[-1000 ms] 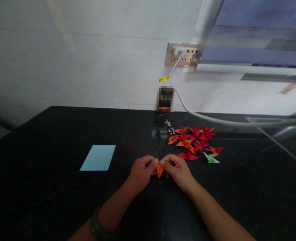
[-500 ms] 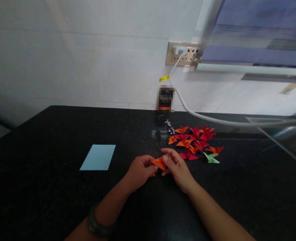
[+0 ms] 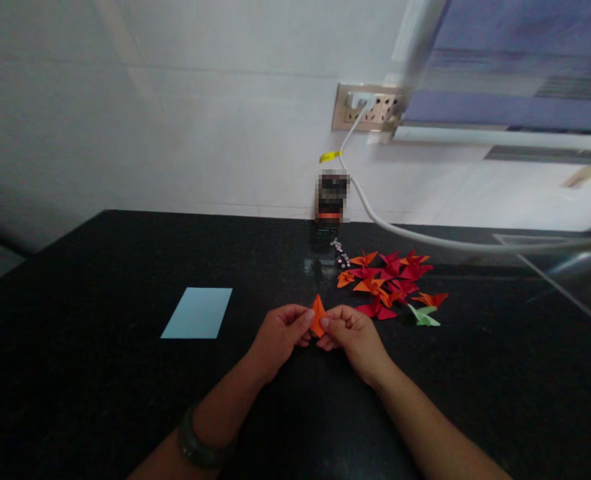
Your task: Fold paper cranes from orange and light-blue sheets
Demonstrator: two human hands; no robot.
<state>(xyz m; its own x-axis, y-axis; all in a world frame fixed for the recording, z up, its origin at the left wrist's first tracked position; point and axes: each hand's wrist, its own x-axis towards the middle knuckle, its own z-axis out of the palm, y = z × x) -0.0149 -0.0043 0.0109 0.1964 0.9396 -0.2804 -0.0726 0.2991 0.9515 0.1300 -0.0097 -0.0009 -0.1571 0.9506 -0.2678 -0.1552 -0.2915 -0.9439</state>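
A small piece of folded orange origami paper point(image 3: 318, 315) is pinched between my two hands above the dark countertop, one point facing the wall. My left hand point(image 3: 284, 331) grips its left edge with thumb and fingers, and my right hand point(image 3: 351, 331) grips the right edge. Parts of the paper are covered by my fingertips. Just beyond my right hand lie several folded paper cranes, among them a red crane point(image 3: 377, 309), an orange crane point(image 3: 431, 300) and a pale green crane point(image 3: 424, 315).
A light blue paper sheet point(image 3: 198, 313) lies on the black countertop point(image 3: 100, 373) at left. Against the wall stands a blurred-out dark object point(image 3: 331, 200) with a beaded strap point(image 3: 340, 253). A white cable point(image 3: 425, 241) runs from the wall socket point(image 3: 365, 107) across the right side.
The orange paper has turned from pointing left to pointing away toward the wall. My right hand's fingers have drawn down and regripped its right edge.
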